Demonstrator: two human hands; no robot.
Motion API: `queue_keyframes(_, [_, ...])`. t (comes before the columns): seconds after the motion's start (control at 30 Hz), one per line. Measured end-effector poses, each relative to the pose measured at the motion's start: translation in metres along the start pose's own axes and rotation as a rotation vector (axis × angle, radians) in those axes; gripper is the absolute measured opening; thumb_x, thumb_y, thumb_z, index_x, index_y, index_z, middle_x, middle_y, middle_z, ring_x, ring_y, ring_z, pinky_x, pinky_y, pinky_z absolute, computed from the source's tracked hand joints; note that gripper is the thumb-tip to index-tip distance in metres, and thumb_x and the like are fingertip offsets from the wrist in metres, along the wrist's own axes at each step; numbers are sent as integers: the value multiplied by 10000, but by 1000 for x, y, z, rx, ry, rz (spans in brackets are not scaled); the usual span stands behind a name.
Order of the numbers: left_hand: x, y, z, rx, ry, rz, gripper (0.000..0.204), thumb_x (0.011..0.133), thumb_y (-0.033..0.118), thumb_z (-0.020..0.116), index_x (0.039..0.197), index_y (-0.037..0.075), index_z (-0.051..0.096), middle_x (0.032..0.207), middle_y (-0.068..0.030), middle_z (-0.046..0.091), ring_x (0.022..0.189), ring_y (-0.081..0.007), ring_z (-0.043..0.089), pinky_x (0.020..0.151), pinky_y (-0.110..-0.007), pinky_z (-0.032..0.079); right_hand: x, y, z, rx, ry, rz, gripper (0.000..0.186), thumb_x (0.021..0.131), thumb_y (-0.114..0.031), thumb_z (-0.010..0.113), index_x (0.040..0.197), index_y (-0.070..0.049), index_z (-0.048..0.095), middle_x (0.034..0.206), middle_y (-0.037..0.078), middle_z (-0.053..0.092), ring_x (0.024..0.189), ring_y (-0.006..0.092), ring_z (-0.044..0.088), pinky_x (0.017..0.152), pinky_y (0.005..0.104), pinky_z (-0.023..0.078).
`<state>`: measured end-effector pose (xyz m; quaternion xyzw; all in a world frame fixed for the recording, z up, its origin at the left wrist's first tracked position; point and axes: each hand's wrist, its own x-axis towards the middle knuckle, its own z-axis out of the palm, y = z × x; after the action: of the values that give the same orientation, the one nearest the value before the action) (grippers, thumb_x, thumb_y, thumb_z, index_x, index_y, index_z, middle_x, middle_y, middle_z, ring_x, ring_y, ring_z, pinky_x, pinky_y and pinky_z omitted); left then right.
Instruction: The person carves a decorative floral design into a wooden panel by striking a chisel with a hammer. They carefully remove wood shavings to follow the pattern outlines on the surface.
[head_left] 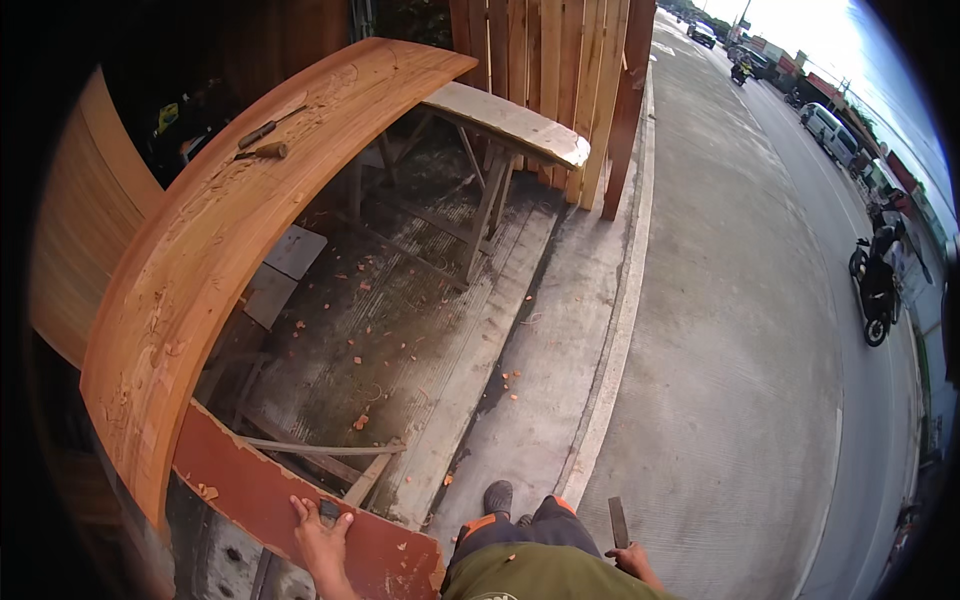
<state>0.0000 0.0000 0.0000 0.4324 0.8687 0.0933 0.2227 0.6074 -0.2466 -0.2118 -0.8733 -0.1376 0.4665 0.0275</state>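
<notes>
At the lower centre, my left hand [322, 550] rests on the red-brown board [245, 470], with a small dark object [329, 510] between thumb and fingers. To the right, my right hand [630, 560] grips a flat grey-brown bar [617, 520], held upright. A long wooden plank [170, 330] with carved patterns and loose shavings lies along the left, over the red-brown board's end. Two hand tools [262, 150] with handles lie near its far end.
Trestles [480, 220] and a pale board [505, 125] support the work. Wooden slats [540, 60] stand behind; a curved panel [90, 240] is at left. Chips litter the concrete ground [420, 340]. The road at right has a parked motorcycle [880, 280], a van [828, 130] and other vehicles.
</notes>
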Motion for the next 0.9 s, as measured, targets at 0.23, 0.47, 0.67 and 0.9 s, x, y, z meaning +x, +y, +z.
queue_keyframes(0.23, [0,79,1,2,88,-259,928,849,427,873,1581,-22,519,1761,-100,327,1400,-377,607,1176,-459,482,124,-160,-69,45,-58,-249,499,685,-194,910,1025,4,603,771,105,670,578,227,664,553,388,573])
queue_keyframes(0.47, [-10,91,36,-15,266,-518,948,890,501,829,1628,27,469,1757,-86,336,1409,-336,603,1176,-435,491,196,-352,-103,-72,-226,-428,564,765,-104,801,1233,21,512,811,117,662,604,242,676,515,394,547])
queue_keyframes(0.67, [7,87,53,-66,384,-583,954,881,538,829,1601,7,496,1714,-118,413,1383,-354,620,1147,-447,516,218,-511,-95,-64,-463,-679,529,758,-50,812,1187,-83,505,798,24,583,577,163,595,524,340,532])
queue_keyframes(0.9, [33,105,34,-141,345,-739,804,867,570,828,1457,51,659,1516,-232,613,1197,-411,715,1027,-491,579,140,-688,-12,-179,-668,-869,513,766,-50,827,1171,-74,514,812,32,608,628,152,613,576,338,539])
